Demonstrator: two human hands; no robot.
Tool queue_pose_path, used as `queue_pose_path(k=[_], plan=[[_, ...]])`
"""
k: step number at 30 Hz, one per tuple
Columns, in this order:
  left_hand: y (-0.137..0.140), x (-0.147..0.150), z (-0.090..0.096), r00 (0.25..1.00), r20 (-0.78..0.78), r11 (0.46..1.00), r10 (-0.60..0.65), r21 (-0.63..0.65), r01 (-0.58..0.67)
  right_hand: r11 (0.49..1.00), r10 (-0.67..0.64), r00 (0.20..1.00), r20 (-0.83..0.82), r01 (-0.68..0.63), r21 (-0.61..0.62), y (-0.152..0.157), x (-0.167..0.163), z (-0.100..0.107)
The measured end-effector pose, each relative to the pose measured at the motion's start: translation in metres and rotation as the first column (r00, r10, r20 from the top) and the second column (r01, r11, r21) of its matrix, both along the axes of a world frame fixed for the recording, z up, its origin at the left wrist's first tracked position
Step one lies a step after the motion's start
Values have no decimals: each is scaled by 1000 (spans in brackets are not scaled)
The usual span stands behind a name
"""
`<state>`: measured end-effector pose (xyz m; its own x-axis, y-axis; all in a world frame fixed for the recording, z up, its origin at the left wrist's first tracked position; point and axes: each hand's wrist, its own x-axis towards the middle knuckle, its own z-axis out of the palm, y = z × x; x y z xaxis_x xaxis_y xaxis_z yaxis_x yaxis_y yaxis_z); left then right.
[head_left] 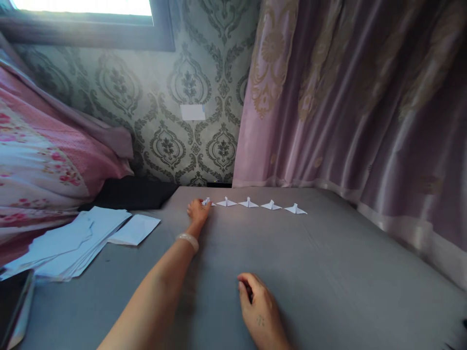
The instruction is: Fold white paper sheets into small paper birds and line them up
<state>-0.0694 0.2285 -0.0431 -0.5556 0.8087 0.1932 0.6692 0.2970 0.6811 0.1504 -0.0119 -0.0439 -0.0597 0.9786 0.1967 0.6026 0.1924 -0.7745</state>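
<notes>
Several white folded paper birds stand in a row across the far part of the grey surface. My left hand (199,211) reaches out to the leftmost paper bird (207,201), its thumb and fingers closed on it and partly hiding it. To the right of that one sit another paper bird (226,202), a middle one (248,202) and more, ending with the rightmost bird (295,209). Close to me, my right hand (261,311) rests loosely curled over the surface, thumb and forefinger tips near each other, with nothing visible in it.
A stack of white paper sheets (78,240) lies at the left, beside a smaller piece of folded white paper (135,229). Behind it is a black cloth (131,192). A dark phone-like object (14,304) sits at the near left edge. Pink curtains (314,121) hang along the right.
</notes>
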Motion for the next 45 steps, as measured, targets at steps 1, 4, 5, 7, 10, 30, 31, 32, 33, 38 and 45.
queue_pose_path(k=[1,4,5,7,10,30,31,32,33,38,45], plan=[[-3,-2,-1,999,37,1000,10,27,-11,1000,1,1000,-4,-1,7,0,0,0],[-18,-13,-3,987,158,994,29,95,-44,1000,7,1000,-8,-7,18,0,0,-1],[-26,-18,-3,980,197,992,32,113,-55,1000,9,1000,-8,-9,22,0,0,-1],[-44,-29,-3,964,265,986,28,150,-70,999,13,1000,-15,-13,33,1,1,-1],[-76,-52,2,944,330,970,12,224,-91,999,19,999,-33,-17,46,1,1,-1],[-185,-176,15,979,-38,924,198,341,-174,997,61,997,44,-59,-46,12,7,-16],[-183,-173,14,983,-93,944,157,308,-121,997,62,997,44,-60,-47,12,7,-17],[-180,-170,13,983,-144,959,118,273,-75,997,63,997,44,-61,-47,12,7,-17],[-178,-167,12,979,-189,971,82,236,-36,997,63,997,44,-61,-46,13,7,-18],[-164,-164,5,948,-319,999,-7,47,23,998,47,997,65,-45,-35,11,7,-18],[-160,-173,-3,915,-401,995,-43,-101,3,998,51,997,62,-48,-39,10,8,-19]])
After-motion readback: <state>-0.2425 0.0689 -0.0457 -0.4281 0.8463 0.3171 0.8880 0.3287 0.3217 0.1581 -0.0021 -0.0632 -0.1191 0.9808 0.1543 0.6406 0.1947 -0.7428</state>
